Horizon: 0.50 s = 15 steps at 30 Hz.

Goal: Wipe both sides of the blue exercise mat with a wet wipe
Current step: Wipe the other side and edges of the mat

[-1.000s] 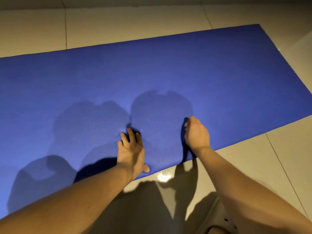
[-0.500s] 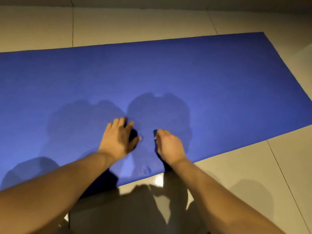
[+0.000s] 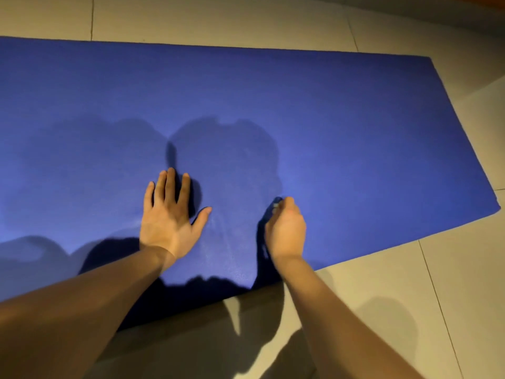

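Observation:
The blue exercise mat (image 3: pixel 328 127) lies flat on the tiled floor and fills most of the view. My left hand (image 3: pixel 169 217) rests palm down on it near the front edge, fingers straight and spread. My right hand (image 3: pixel 287 228) is curled into a fist on the mat to the right of the left hand. A small pale bit of the wet wipe (image 3: pixel 275 205) shows at its fingertips; the rest is hidden under the hand. A faint wet streak shines on the mat between my hands.
Beige floor tiles (image 3: pixel 410 310) surround the mat in front, behind and to the right. The mat's right end (image 3: pixel 464 138) is in view; its left part runs out of frame. Dark shadows of my arms fall across the mat and floor.
My left hand has flattened and slid forward on the mat. My right hand has moved right and forward, away from the left hand. The view has shifted, showing more mat in front.

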Tool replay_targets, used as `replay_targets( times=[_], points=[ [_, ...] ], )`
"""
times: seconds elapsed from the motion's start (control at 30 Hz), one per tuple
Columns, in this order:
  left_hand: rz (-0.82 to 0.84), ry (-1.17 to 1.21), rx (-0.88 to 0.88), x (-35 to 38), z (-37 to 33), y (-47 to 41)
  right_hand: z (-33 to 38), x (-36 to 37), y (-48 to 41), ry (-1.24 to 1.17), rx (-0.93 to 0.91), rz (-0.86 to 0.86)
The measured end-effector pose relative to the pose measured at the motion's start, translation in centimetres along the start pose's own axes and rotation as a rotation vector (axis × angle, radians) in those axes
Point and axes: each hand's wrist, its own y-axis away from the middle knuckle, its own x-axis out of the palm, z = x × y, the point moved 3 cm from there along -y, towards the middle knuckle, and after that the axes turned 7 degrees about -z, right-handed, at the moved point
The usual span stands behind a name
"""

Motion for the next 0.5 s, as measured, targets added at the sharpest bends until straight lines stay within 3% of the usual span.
replay_targets(
  times=[0.17,0.23,0.5],
  points=[
    [-0.023,-0.009,0.007,-0.2,-0.1,0.0,4.7,1.9,3.8,0.053,-0.444,0.248],
    [-0.024,-0.016,0.006,-0.1,-0.1,0.0,3.3,1.2,2.3,0.100,-0.594,0.225],
    [-0.001,-0.061,0.002,-0.1,0.0,0.0,-6.8,-3.4,-8.4,0.369,-0.073,-0.067]
  ],
)
